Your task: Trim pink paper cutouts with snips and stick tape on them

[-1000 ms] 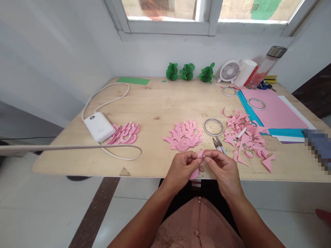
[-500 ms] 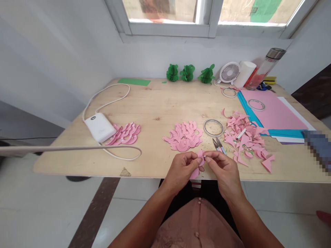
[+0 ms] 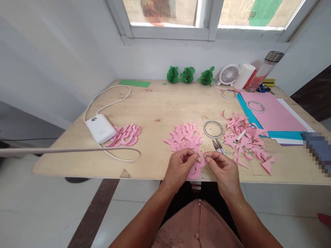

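Note:
Between my two hands, close to the table's front edge, is a curvy pink paper cutout [image 3: 194, 171]. My left hand [image 3: 180, 168] pinches its upper left part between thumb and fingers. The fingertips of my right hand [image 3: 224, 171] are pressed together at the cutout's right end, with a tiny whitish bit showing there. Just beyond my hands lies a pile of similar pink cutouts [image 3: 182, 136]. Small thread snips [image 3: 218, 146] rest near my right fingers, and a roll of thin tape [image 3: 213, 129] sits behind them.
Pink paper scraps [image 3: 245, 137] are heaped at the right, before pink and blue sheets [image 3: 280, 112]. A white power bank [image 3: 100, 128] with a looping cable and more pink cutouts [image 3: 126, 134] lie left. Green paper shapes [image 3: 187, 74], a small fan [image 3: 229, 74] and a bottle [image 3: 266, 70] stand at the back.
The pink cutout has turned and opened out between my hands, so its curved loop now shows below my left fingers. Both hands stay in nearly the same place.

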`<action>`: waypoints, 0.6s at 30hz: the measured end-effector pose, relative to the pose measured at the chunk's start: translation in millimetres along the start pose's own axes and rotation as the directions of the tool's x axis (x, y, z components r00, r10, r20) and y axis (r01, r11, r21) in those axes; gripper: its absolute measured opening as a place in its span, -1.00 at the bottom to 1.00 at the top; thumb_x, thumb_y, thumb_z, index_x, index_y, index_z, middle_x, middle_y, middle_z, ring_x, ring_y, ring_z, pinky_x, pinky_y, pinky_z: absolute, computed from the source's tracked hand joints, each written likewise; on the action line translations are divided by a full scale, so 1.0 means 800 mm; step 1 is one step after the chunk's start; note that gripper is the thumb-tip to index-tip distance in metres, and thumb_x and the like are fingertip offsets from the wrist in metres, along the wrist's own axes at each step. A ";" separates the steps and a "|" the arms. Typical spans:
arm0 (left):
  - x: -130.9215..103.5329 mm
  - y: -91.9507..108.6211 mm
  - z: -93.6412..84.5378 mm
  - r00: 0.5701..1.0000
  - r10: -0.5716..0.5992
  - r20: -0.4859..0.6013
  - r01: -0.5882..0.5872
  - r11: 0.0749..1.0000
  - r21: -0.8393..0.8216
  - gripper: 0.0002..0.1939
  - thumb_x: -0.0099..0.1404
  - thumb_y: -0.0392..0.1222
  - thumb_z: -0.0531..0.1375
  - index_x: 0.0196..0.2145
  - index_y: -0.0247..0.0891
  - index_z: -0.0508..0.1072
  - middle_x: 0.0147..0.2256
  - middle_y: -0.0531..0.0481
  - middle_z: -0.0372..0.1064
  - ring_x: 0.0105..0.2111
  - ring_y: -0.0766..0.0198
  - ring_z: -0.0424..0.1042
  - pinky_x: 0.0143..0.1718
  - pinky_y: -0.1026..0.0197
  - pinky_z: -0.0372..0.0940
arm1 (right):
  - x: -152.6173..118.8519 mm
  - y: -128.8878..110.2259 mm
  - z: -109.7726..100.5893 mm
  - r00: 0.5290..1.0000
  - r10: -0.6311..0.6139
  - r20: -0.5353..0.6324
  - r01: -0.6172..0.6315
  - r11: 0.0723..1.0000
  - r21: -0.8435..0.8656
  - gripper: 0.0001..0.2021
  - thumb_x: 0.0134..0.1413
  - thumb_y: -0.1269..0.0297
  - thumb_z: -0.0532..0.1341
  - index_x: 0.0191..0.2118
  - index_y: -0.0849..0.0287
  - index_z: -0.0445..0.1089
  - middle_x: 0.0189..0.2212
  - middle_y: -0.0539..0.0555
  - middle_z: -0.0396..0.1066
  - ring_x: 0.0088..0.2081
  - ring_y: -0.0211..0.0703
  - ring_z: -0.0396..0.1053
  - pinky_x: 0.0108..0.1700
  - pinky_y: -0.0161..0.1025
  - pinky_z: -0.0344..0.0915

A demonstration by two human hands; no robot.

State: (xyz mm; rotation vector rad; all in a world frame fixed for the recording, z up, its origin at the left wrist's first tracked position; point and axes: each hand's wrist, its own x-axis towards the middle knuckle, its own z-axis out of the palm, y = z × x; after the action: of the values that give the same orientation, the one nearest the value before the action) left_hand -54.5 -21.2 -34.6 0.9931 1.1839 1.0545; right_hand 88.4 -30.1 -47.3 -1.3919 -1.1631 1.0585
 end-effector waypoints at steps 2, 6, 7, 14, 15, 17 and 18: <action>0.008 0.001 -0.009 0.999 0.042 -0.033 -0.039 0.995 0.095 -0.78 0.15 -0.09 0.18 -0.52 -0.30 0.41 -0.55 0.03 0.40 -0.60 0.36 0.30 -0.53 0.31 0.17 | 0.001 0.001 -0.002 1.000 -0.007 -0.020 0.007 1.000 -0.019 -0.87 -0.06 0.25 0.26 -0.38 0.17 0.50 -0.41 0.07 0.51 -0.33 -0.14 0.41 -0.23 -0.21 0.32; 0.028 0.002 -0.025 0.963 0.254 -0.088 -0.175 0.842 0.510 -0.81 0.18 -0.15 0.14 -0.51 -0.26 0.45 -0.56 0.03 0.39 -0.53 0.30 0.33 -0.47 0.28 0.16 | 0.003 0.001 -0.004 0.998 -0.021 -0.060 0.020 1.000 -0.019 -0.85 -0.07 0.23 0.27 -0.37 0.17 0.51 -0.41 0.08 0.51 -0.33 -0.13 0.40 -0.25 -0.20 0.31; 0.032 0.002 -0.026 0.956 0.286 -0.073 -0.182 0.765 0.618 -0.81 0.18 -0.17 0.13 -0.51 -0.25 0.46 -0.56 0.03 0.39 -0.53 0.30 0.32 -0.47 0.27 0.15 | 0.003 0.000 -0.004 0.998 -0.019 -0.061 0.018 1.000 -0.010 -0.85 -0.08 0.22 0.28 -0.38 0.16 0.51 -0.41 0.07 0.51 -0.33 -0.13 0.40 -0.26 -0.21 0.31; 0.041 -0.009 -0.022 0.904 0.426 -0.016 -0.140 0.332 0.933 -0.83 0.22 -0.29 0.09 -0.27 -0.25 0.47 -0.33 -0.09 0.43 -0.30 0.15 0.38 -0.33 0.18 0.23 | 0.000 -0.003 -0.006 0.999 0.002 -0.045 0.000 0.999 0.036 -0.86 -0.08 0.23 0.28 -0.37 0.15 0.51 -0.41 0.06 0.51 -0.34 -0.16 0.41 -0.25 -0.23 0.32; 0.040 -0.011 -0.023 0.895 0.446 -0.019 -0.140 0.320 0.937 -0.81 0.23 -0.29 0.08 -0.23 -0.25 0.46 -0.30 -0.10 0.43 -0.28 0.14 0.38 -0.31 0.17 0.24 | 0.000 -0.004 -0.006 0.999 0.002 -0.042 0.000 0.999 0.039 -0.86 -0.08 0.23 0.28 -0.37 0.15 0.51 -0.41 0.06 0.51 -0.34 -0.16 0.41 -0.26 -0.23 0.33; 0.040 -0.014 -0.027 0.878 0.478 -0.024 -0.143 0.309 0.940 -0.78 0.24 -0.30 0.08 -0.17 -0.24 0.43 -0.27 -0.11 0.42 -0.26 0.13 0.37 -0.27 0.16 0.25 | 0.000 -0.005 -0.006 0.999 0.000 -0.039 0.001 0.999 0.045 -0.87 -0.09 0.23 0.29 -0.38 0.15 0.51 -0.41 0.05 0.52 -0.34 -0.16 0.41 -0.25 -0.23 0.33; 0.040 -0.015 -0.029 0.870 0.492 -0.027 -0.143 0.304 0.942 -0.77 0.24 -0.30 0.09 -0.15 -0.24 0.42 -0.25 -0.11 0.41 -0.25 0.13 0.37 -0.25 0.15 0.25 | 0.000 -0.005 -0.005 0.999 0.000 -0.039 0.002 0.999 0.046 -0.87 -0.09 0.23 0.29 -0.39 0.15 0.51 -0.41 0.06 0.52 -0.34 -0.16 0.41 -0.25 -0.23 0.33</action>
State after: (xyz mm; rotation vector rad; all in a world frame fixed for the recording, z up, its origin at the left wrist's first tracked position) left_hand -74.1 8.3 -56.2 2.1115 2.0042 0.7945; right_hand 92.3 -30.3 -42.5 -1.3700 -1.1046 1.0467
